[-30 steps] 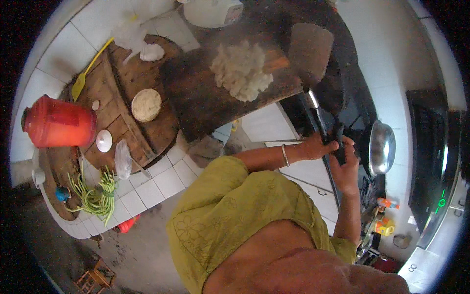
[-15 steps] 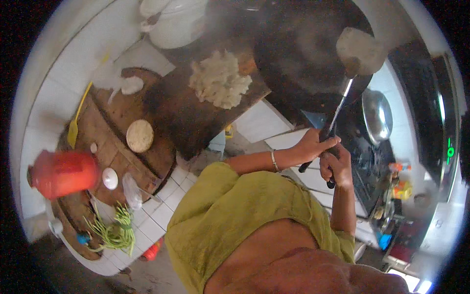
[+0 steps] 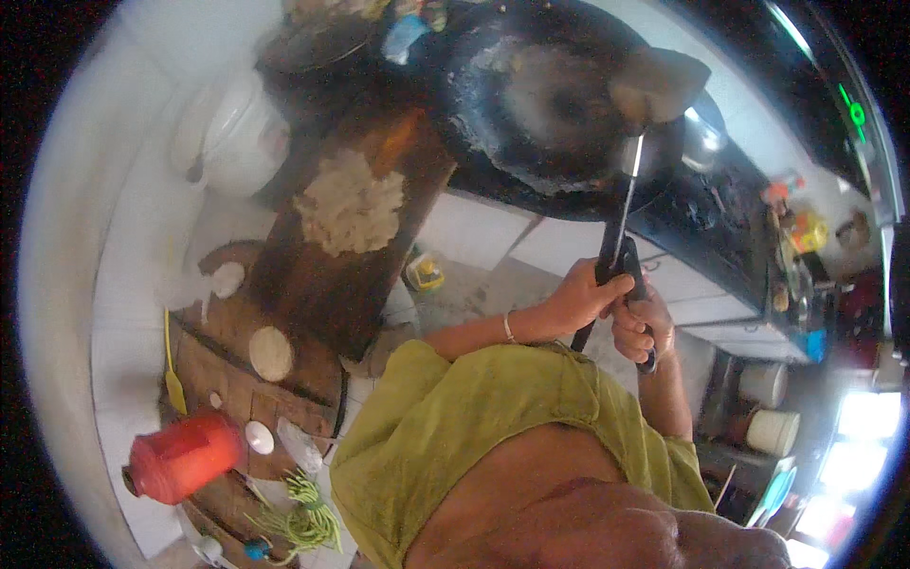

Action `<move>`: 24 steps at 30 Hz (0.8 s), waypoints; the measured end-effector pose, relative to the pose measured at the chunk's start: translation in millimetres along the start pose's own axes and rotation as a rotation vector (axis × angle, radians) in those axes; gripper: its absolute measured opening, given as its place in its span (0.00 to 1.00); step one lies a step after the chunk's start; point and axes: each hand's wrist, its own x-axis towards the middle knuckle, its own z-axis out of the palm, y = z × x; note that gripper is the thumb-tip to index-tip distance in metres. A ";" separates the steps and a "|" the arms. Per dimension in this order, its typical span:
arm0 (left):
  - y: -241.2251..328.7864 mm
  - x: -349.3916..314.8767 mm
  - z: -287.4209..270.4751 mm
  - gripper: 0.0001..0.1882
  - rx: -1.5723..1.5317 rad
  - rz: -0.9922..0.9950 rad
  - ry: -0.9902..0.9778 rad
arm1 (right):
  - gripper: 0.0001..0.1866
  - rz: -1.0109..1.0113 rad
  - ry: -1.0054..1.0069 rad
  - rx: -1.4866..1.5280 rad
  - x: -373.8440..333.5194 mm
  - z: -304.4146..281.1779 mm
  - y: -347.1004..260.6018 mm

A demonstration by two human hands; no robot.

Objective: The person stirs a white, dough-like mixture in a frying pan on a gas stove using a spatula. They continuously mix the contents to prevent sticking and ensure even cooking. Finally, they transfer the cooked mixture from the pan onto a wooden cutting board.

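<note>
My left hand point(image 3: 588, 291), with a bracelet at its wrist, is closed round the black handle of a wok turner point(image 3: 624, 194). The turner's broad blade is raised over the right side of a big dark wok point(image 3: 536, 109). Close against it, my right hand point(image 3: 641, 327) grips a second black handle point(image 3: 633, 261); I cannot make out what tool its far end belongs to. Steam blurs the wok, where a pale residue rings the inner wall. To the left, a pile of pale, soft-looking pieces point(image 3: 351, 202) lies on a dark wooden board point(image 3: 322, 294).
At the lower left are a red canister point(image 3: 185, 457), a small white bowl point(image 3: 259, 437), a pale round disc point(image 3: 271, 354) and a bundle of green long beans point(image 3: 308, 517). A white pot point(image 3: 242, 142) stands behind the board. A dark stove top point(image 3: 706, 204) runs rightward.
The whole view has shifted, bringing the wok's inside and the cabinets at right more into sight. Both hands keep their grips, and the turner's blade stays raised over the wok's right side.
</note>
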 end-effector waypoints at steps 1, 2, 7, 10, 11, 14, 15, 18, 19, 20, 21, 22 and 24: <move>-7.1 -7.7 7.7 0.18 0.002 -0.016 -0.037 | 0.09 -0.022 -0.043 0.054 -15.2 -6.5 11.3; -13.7 -6.3 19.3 0.18 0.007 -0.036 -0.075 | 0.10 -0.049 -0.110 0.127 -27.5 -13.1 13.1; -41.3 22.8 90.6 0.21 0.075 -0.062 -0.148 | 0.07 -0.081 -0.239 0.378 -82.5 -67.6 -5.9; -63.1 44.0 129.7 0.24 0.049 -0.109 -0.265 | 0.08 -0.169 -0.136 0.269 -122.2 -94.6 -22.4; -78.2 50.0 146.8 0.25 0.047 -0.112 -0.302 | 0.08 -0.192 -0.084 0.260 -141.7 -102.6 -26.5; -104.9 64.6 194.1 0.23 0.048 -0.203 -0.388 | 0.08 -0.212 0.075 0.289 -183.7 -141.8 -31.4; -112.8 73.0 207.7 0.22 0.041 -0.247 -0.412 | 0.08 -0.264 0.069 0.285 -193.3 -154.4 -33.3; -158.3 86.1 248.9 0.17 0.044 -0.294 -0.432 | 0.07 -0.371 0.055 0.280 -230.6 -191.9 -37.6; -161.7 94.4 265.8 0.16 0.045 -0.304 -0.458 | 0.07 -0.405 0.078 0.286 -241.4 -202.2 -41.6; -167.4 102.1 280.9 0.16 0.047 -0.314 -0.482 | 0.06 -0.439 0.100 0.292 -250.8 -212.7 -45.3; -185.9 109.5 290.4 0.16 -0.004 -0.353 -0.478 | 0.06 -0.478 0.069 0.336 -256.6 -226.9 -46.1; -198.1 119.2 298.9 0.15 -0.035 -0.385 -0.493 | 0.06 -0.497 0.081 0.382 -261.6 -238.9 -47.1; -217.7 139.6 313.8 0.15 -0.097 -0.450 -0.523 | 0.06 -0.536 0.106 0.476 -269.7 -260.1 -54.6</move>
